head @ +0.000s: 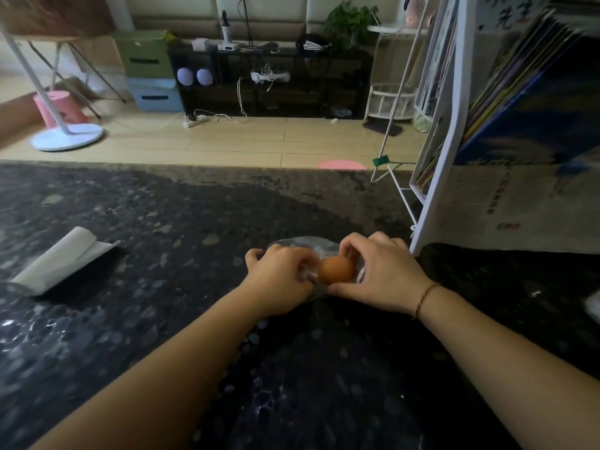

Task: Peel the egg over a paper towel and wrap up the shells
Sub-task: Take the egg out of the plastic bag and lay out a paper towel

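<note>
The egg (336,269) looks whole and brown, no bare white or loose shell visible, so peeling seems barely begun. The left hand (281,279) and right hand (384,274) each close their grip on it from 9 and 3 o'clock, over a thin sheet (302,243) (paper towel or plastic, unclear) on the dark surface (130,319). Peeling and wrapping remain.
</note>
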A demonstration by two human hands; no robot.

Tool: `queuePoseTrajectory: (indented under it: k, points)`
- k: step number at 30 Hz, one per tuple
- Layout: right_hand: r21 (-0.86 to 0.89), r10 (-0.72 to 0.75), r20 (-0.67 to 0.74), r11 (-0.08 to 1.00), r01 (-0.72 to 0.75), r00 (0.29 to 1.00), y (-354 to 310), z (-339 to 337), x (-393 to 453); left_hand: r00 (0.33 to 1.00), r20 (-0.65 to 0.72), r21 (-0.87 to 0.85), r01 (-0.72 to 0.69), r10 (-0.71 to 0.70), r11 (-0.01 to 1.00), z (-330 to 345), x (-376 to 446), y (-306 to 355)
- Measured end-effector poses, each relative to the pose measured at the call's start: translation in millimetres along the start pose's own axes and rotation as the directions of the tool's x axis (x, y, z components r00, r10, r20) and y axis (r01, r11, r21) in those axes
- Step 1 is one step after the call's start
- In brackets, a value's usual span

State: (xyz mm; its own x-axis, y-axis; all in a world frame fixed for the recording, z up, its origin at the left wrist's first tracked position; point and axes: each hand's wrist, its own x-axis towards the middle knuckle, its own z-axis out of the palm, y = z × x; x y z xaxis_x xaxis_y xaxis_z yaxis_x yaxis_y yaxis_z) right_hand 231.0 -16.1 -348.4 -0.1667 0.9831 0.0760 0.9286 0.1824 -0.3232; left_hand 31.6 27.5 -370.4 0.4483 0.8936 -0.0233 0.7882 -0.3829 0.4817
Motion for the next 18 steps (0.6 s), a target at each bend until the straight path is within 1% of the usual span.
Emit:
queuePoseTrajectory:
  k: [3, 7, 9, 11, 13, 15, 16, 18]
  points:
    - [0.006, -0.021, 0.04, 1.0, 0.021, 0.999, -12, -3, -18, 0.997, 0.056, 0.05, -0.053, 0.051, 0.997, -7, -21, -2]
    - [-0.016, -0.052, 0.05, 0.998, 0.053, 0.997, -33, 2, -41, 0.992, 0.053, 0.116, -0.117, 0.112, 0.986, -16, -56, -9]
    - [-0.024, -0.082, 0.072, 0.996, 0.084, 0.994, -46, 7, -50, 0.988, 0.061, 0.122, -0.148, 0.142, 0.981, -18, -73, -12]
    - [-0.009, -0.101, 0.069, 0.995, 0.102, 0.992, -52, 12, -56, 0.987, 0.073, 0.102, -0.148, 0.141, 0.984, -19, -86, -16]
    - [0.071, -0.057, 0.044, 0.996, 0.053, 0.997, -51, 16, -64, 0.992, 0.076, 0.075, -0.105, 0.099, 0.992, -22, -95, -17]
    - [0.227, 0.011, 0.005, 0.974, -0.012, 1.0, -46, 18, -75, 0.996, 0.08, 0.043, -0.047, 0.044, 0.998, -27, -101, -17]
    - [0.292, 0.015, -0.023, 0.956, -0.007, 1.0, -43, 19, -81, 0.996, 0.09, 0.005, -0.029, 0.028, 1.0, -32, -105, -16]
    - [0.356, -0.02, -0.084, 0.933, 0.048, 0.996, -41, 19, -91, 0.992, 0.124, -0.173, -0.016, 0.038, 0.985, -47, -115, -17]
